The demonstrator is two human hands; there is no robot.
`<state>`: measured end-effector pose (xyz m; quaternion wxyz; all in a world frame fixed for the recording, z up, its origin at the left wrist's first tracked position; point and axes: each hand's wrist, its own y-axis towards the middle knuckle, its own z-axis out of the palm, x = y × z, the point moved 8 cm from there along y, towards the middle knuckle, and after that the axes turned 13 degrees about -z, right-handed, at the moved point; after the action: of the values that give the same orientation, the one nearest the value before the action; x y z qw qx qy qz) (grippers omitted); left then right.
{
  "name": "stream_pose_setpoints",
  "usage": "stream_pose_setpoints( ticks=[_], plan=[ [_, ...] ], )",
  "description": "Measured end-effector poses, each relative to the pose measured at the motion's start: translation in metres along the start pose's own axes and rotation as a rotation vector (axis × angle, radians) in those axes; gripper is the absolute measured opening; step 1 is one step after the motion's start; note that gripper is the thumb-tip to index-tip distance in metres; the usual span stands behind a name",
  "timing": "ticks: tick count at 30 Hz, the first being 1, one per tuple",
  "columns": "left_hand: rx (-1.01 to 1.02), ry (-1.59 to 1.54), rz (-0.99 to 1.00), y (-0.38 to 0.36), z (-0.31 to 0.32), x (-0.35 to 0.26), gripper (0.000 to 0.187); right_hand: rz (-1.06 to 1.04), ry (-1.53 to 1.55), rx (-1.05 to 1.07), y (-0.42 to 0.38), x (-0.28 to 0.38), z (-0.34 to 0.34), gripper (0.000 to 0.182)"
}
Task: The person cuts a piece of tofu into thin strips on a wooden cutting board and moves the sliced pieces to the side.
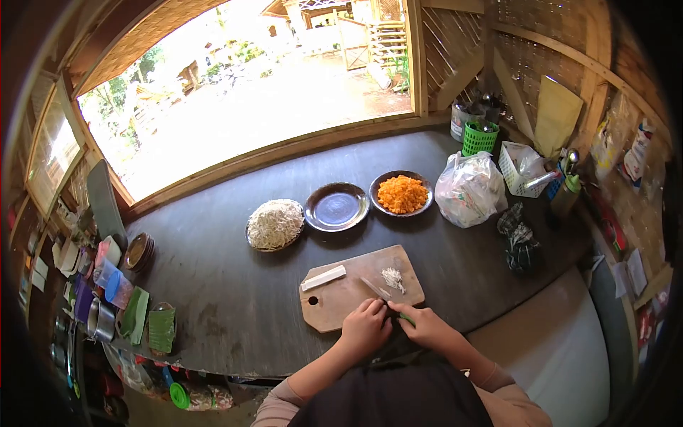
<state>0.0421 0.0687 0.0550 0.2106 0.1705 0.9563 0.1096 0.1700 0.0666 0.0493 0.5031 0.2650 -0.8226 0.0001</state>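
A wooden cutting board with a hole in one corner lies at the table's near edge. My right hand is wrapped round the green handle of a knife, whose blade points up and left over the board. Beside it, my left hand rests at the board's near edge with curled fingers; what they hold, if anything, is hidden. A long white stick-like piece lies at the board's left. Thin white shreds are heaped on its right side.
Beyond the board stand a dish of white shreds, a bare dark plate and a plate of orange bits. To the right are a filled plastic bag, a dark bundle and baskets. Stacked dishes and leaf pieces sit left.
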Motion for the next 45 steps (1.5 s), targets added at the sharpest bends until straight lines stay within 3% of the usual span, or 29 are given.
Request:
stream_pose_setpoints(
  ticks=[5,13,16,19,28,41,43,45],
  plan=[
    [-0.022,0.027,0.019,0.001,0.003,0.003,0.032,0.072,-0.034,0.097,-0.009,-0.001,-0.006,0.043],
    [0.006,0.005,-0.012,0.001,-0.003,-0.002,0.032,-0.049,-0.014,-0.006,0.002,-0.006,0.004,0.043],
    [0.002,0.021,-0.002,0.001,0.001,0.0,0.032,0.065,-0.022,0.046,-0.002,-0.01,0.003,0.041],
    [-0.054,0.018,0.028,-0.001,0.001,0.001,0.032,-0.031,-0.023,0.0,-0.014,0.004,-0.006,0.039],
    [0.004,0.002,-0.025,0.0,0.001,0.001,0.032,0.069,-0.007,0.062,0.001,-0.009,0.005,0.042],
    [-0.011,0.0,-0.007,0.0,0.001,0.001,0.031,-0.023,-0.035,0.043,0.001,-0.001,0.005,0.041],
    [0.001,0.017,0.0,0.0,0.004,0.004,0.031,0.082,-0.034,0.102,-0.005,-0.002,0.0,0.042],
    [-0.02,0.02,0.004,0.0,0.004,0.004,0.031,0.009,-0.029,0.066,-0.013,-0.001,-0.004,0.041]
  ],
)
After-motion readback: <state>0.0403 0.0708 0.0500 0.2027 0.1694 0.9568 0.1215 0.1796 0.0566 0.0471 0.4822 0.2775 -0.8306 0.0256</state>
